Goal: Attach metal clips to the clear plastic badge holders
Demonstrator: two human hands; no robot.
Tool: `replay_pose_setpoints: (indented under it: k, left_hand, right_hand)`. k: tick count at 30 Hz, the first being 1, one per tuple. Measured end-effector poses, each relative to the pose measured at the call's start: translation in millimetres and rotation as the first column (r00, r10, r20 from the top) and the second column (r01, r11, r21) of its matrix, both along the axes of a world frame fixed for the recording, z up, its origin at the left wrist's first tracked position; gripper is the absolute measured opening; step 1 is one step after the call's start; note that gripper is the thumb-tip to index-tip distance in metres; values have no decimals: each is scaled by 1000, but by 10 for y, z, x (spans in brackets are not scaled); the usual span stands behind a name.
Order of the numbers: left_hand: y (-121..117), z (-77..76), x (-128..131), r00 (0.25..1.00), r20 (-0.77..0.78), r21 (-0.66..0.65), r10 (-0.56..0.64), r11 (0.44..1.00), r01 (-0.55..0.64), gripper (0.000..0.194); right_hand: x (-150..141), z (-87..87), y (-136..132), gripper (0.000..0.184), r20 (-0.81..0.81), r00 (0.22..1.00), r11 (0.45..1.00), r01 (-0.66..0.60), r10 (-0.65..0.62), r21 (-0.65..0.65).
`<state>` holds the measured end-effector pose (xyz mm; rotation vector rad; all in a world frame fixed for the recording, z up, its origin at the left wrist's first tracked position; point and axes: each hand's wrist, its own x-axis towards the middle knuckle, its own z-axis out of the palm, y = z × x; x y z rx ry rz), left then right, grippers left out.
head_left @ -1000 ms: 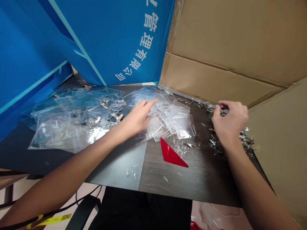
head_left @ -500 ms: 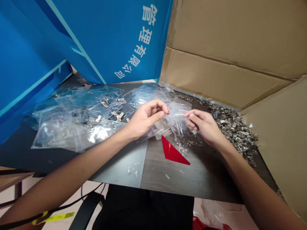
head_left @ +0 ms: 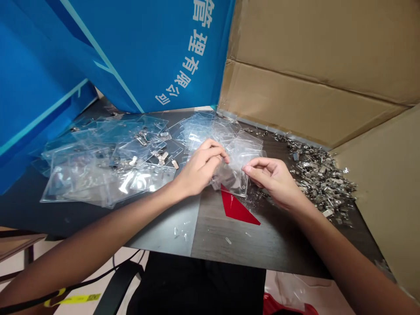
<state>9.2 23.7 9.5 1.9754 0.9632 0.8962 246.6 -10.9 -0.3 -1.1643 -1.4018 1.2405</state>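
Observation:
My left hand and my right hand meet over the middle of the dark table. Between them they hold one clear plastic badge sleeve, lifted a little off the table. The left hand's fingers pinch its upper left edge. My right hand's thumb and forefinger pinch its right edge, and whether they also hold a small metal clip I cannot make out. Behind the hands lies a loose pile of empty clear sleeves. A heap of small metal clips lies to the right of my right hand.
Sleeves with clips fitted are spread over the left of the table. A red triangular piece lies under the held sleeve. A blue printed panel and cardboard walls close in the back and right. Small plastic bits lie near the front edge.
My right hand left the clip heap and came left to the middle. My left hand lifted a clear sleeve off the pile, and both hands now pinch it.

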Motion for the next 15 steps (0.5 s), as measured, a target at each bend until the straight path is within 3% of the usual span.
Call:
replay_pose_setpoints:
  k: [2, 4, 10, 15]
  left_hand:
    - [-82, -2, 49, 996, -86, 7, 13, 1000, -13, 23]
    - [-151, -22, 109, 994, -109, -23, 25, 999, -28, 34]
    - [-137, -104, 170, 981, 191, -314, -42, 944, 102, 37]
    - [-75, -62, 109, 961, 269, -392, -60, 905, 167, 36]
  right_hand:
    - [-40, -18, -28, 34, -16, 999, 999, 30, -29, 13]
    - [-67, -39, -55, 34, -25, 999, 999, 28, -27, 27]
    - [-75, -78, -82, 21, -18, 999, 992, 29, -27, 124]
    - [-89, -61, -87, 18, 32, 999, 986, 2, -8, 167]
